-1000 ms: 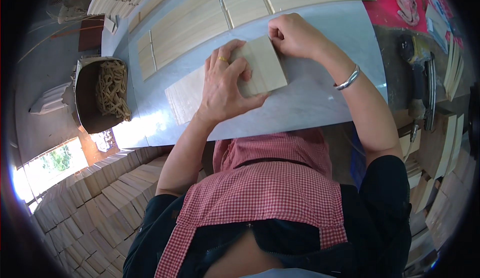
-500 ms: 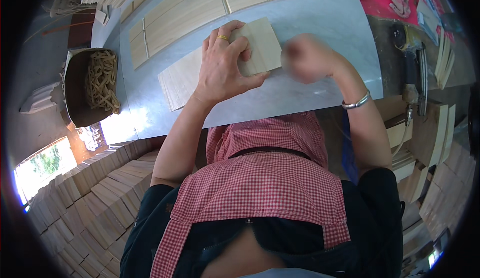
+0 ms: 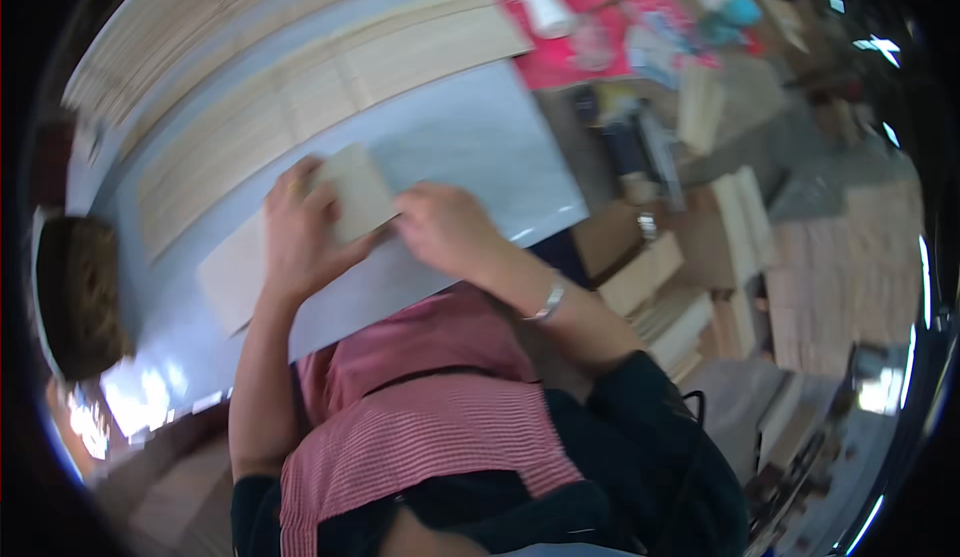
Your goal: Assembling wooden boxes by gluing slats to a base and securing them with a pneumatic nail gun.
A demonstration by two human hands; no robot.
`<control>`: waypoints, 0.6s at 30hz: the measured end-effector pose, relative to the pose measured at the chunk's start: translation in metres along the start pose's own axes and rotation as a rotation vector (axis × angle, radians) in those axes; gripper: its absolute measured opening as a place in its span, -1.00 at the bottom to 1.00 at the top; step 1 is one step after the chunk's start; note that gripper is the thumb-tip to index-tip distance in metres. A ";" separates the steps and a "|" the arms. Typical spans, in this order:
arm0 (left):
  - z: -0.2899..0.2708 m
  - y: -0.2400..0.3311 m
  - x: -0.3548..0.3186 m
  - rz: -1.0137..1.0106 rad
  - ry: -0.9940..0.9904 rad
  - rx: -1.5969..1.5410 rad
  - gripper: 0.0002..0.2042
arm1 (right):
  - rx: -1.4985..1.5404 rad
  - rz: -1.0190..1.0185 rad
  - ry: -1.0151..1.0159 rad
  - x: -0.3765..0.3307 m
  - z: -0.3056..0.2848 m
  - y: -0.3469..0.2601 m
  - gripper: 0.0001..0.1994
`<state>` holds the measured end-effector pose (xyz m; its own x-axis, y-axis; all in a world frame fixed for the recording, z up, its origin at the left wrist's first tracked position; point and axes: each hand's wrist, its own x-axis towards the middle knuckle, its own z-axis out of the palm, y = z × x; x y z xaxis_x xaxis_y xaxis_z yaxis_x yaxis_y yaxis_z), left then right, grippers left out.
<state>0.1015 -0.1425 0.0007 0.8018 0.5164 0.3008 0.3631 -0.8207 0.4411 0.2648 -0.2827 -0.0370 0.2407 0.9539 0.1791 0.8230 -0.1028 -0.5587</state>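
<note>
A pale, flat wooden board lies slantwise near the front edge of the grey-white tabletop. My left hand is closed across the board's middle, thumb along the near edge and fingers over the far side. My right hand is closed at the board's right end, fingertips at its near corner. Anything pinched in those fingertips is too small and blurred to make out. Beyond the board, a row of long pale wooden panels lies across the table.
Stacked wooden strips lie at the far left. A bin of wood scraps stands left of the table. On the right are a blurred dark hand tool, a pink-red sheet with small items, and wooden pieces.
The whole view has swung, shifting the table left and down. My right hand, blurred and off the board before, is now at its near right corner. My left hand keeps its grip.
</note>
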 end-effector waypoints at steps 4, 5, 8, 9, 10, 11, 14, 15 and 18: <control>-0.001 0.019 0.006 -0.010 -0.027 -0.037 -0.55 | -0.036 -0.050 0.024 0.004 -0.029 0.001 -0.85; -0.002 0.020 0.006 -0.016 -0.031 -0.040 -0.56 | -0.044 -0.059 -0.002 0.005 -0.031 0.000 -0.84; -0.002 0.023 0.011 -0.023 -0.040 -0.050 -0.56 | 0.002 -0.066 -0.062 0.003 -0.041 0.009 -0.80; -0.002 0.023 0.011 -0.023 -0.046 -0.051 -0.56 | 0.062 -0.058 -0.069 0.001 -0.045 0.015 -0.79; -0.002 0.019 0.009 -0.034 -0.049 -0.051 -0.57 | 0.155 0.049 -0.141 0.000 -0.060 0.022 -0.87; -0.001 0.016 0.007 -0.044 -0.054 -0.052 -0.57 | 0.069 0.048 0.104 -0.005 -0.065 0.044 -0.85; -0.006 0.015 0.006 -0.050 -0.050 -0.046 -0.57 | -0.455 0.256 0.453 -0.033 -0.113 0.125 -0.61; -0.006 0.016 0.007 -0.040 -0.046 -0.046 -0.57 | -0.596 0.442 0.436 -0.041 -0.130 0.134 -0.57; -0.006 0.014 0.005 -0.062 -0.058 -0.027 -0.57 | -0.732 0.447 0.431 -0.048 -0.140 0.180 -0.49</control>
<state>0.1078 -0.1498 0.0135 0.8044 0.5507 0.2229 0.4011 -0.7802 0.4800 0.4732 -0.3862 -0.0331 0.6584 0.6133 0.4362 0.6916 -0.7217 -0.0290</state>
